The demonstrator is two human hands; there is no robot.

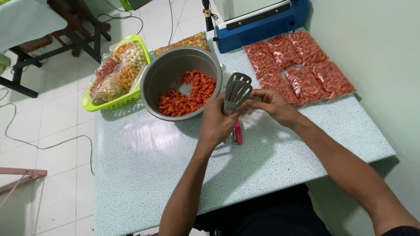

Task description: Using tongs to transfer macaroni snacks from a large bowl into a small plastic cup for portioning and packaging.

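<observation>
Speckled tabletop (144, 166): left hand (217, 124) clamps slotted spatula (236, 94); right hand (273, 104) pinches clear bag (253, 116) for opening beside snack pot (181, 83).

Small home snack-packing setup, not a factory. Evidence: speckled light-blue table (144, 175) under both hands, white tiled floor (52, 131) to their left with loose cables. Blue heat sealer (262, 22) beyond the hands, sealed bags of orange snacks (302, 70) just right of it. Metal pot (175, 65) of loose snacks ahead, green basket (111, 102) of mixed snack bags far left.
</observation>
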